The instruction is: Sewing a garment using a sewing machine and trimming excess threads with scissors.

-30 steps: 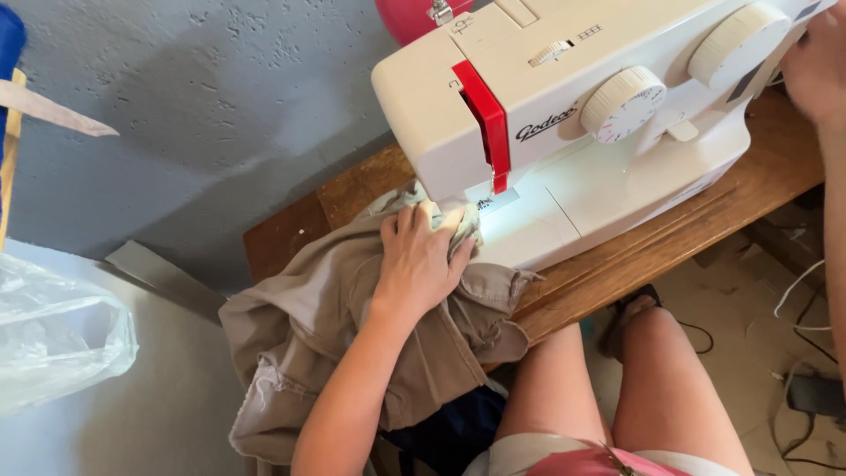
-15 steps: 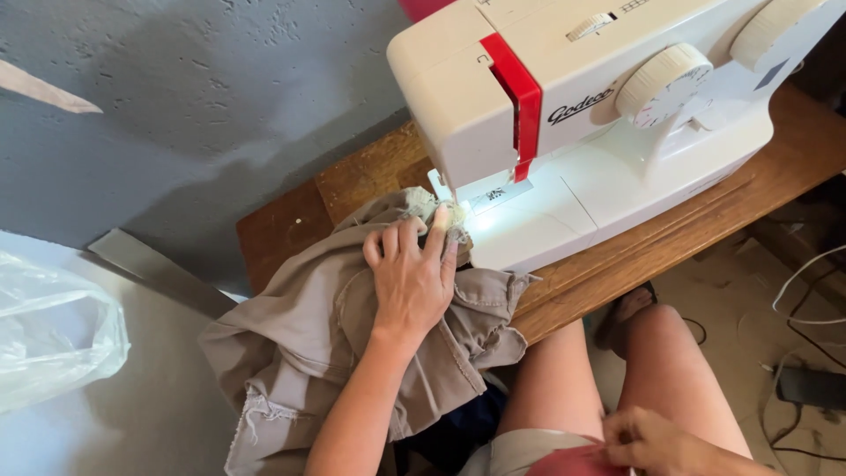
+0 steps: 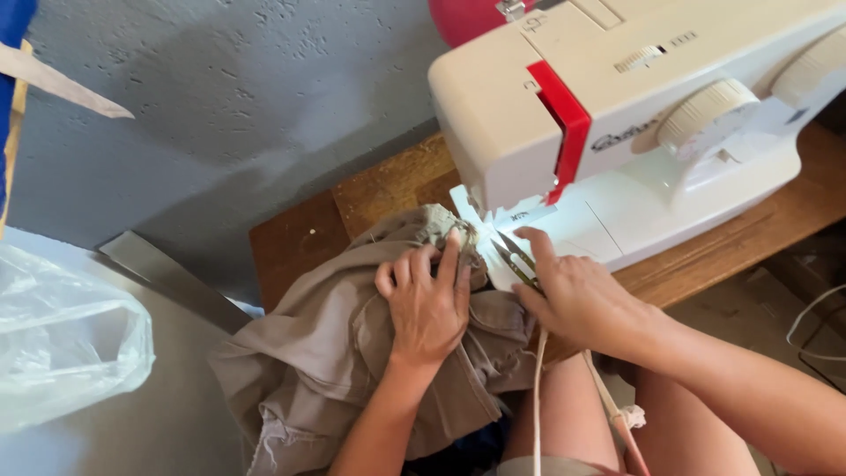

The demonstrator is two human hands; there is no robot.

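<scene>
A white sewing machine with a red front stripe stands on a wooden table. A khaki garment lies bunched from the machine bed down over my lap. My left hand presses flat on the garment just left of the needle area, fingers spread. My right hand holds small thread snips, their tips pointing at the fabric under the presser foot. A white cord hangs from the right hand down between my knees.
A grey rough wall stands behind the table. A clear plastic bag sits at the left. A red object shows behind the machine. Cables lie on the floor at the right.
My right hand came up from my lap to the needle area, now holding the thread snips. My left hand has stayed pressed on the garment. The view moved closer.
</scene>
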